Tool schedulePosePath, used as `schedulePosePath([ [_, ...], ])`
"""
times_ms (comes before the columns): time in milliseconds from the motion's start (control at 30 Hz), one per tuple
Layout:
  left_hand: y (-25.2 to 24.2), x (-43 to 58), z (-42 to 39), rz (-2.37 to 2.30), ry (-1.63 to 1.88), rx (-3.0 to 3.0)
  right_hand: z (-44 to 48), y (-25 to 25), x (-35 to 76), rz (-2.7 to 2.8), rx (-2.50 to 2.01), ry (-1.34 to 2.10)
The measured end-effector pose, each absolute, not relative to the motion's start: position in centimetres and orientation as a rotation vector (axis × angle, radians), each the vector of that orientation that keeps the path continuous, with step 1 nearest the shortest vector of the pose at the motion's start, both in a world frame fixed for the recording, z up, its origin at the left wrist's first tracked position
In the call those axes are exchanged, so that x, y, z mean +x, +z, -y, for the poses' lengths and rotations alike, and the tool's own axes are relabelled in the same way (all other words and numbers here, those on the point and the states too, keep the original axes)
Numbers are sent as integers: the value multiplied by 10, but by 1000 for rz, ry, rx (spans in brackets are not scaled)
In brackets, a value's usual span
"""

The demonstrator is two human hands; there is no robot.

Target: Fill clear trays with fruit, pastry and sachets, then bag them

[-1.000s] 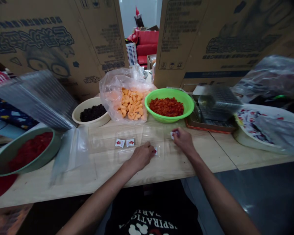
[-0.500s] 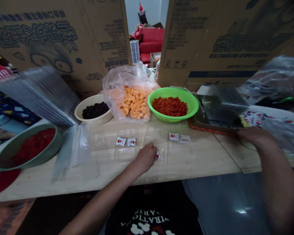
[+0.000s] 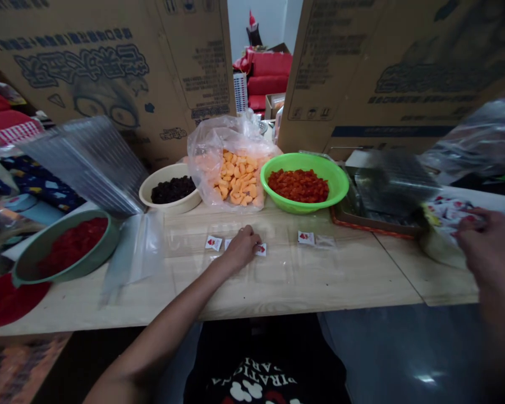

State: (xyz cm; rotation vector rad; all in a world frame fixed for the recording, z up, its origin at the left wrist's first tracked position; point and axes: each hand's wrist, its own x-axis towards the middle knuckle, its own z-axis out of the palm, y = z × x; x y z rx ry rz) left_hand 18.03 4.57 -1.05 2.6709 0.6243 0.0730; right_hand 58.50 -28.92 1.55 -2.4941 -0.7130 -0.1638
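Note:
Bent over the clear plastic trays (image 3: pixel 273 269) on the table, my left hand (image 3: pixel 243 247) has its fingers closed at a small white packet (image 3: pixel 261 249) with a red print. Another packet (image 3: pixel 213 242) lies to its left, and one more is partly covered by the hand. A further printed packet (image 3: pixel 306 238) rests on the right, beside a clear sachet (image 3: pixel 325 242). At the far right my right hand (image 3: pixel 483 230), blurred, is at the bowl of packets (image 3: pixel 446 210); whether it grips one cannot be made out.
Behind the trays stand a cream bowl of dark fruit (image 3: pixel 172 191), a bag of orange pieces (image 3: pixel 238 179) and a green bowl of red pieces (image 3: pixel 305 182). Stacked clear lids (image 3: pixel 92 163) and a grey-green bowl (image 3: pixel 67 247) are left; a box of plastic trays (image 3: pixel 379 196) is right.
My right hand has moved right, from beside the box of trays to the bowl of packets. My left hand has shifted slightly left and up over the trays. The view has shifted a little.

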Motion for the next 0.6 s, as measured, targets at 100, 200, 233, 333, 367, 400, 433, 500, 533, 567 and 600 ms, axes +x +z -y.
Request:
schedulePosePath([
  [100,-20,168,-27,-526,176,2853,248,23,528,802,-2554,-189],
  [200,-33,156,-6,-324,131,2934,195,16,479,1373,-2451,176],
  [233,-38,153,-3,-302,96,2943,179,13,467,1534,-2451,205],
  [333,-49,149,-2,-357,31,2944,149,8,450,1882,-2525,294],
  [367,-52,149,-4,-369,19,2940,146,9,449,1941,-2540,314],
  [400,-53,149,-7,-376,9,2936,146,10,451,1962,-2545,310],
  [433,-54,150,-8,-383,0,2932,148,11,454,1951,-2541,279],
  [500,-51,153,-8,-437,-7,2928,160,10,462,1848,-2512,161],
  [533,-48,157,-4,-486,4,2930,167,7,465,1783,-2490,99],
  [567,-45,164,1,-530,31,2935,175,1,466,1730,-2463,43],
  [600,-40,172,8,-543,72,2944,183,-6,466,1699,-2432,-6],
])
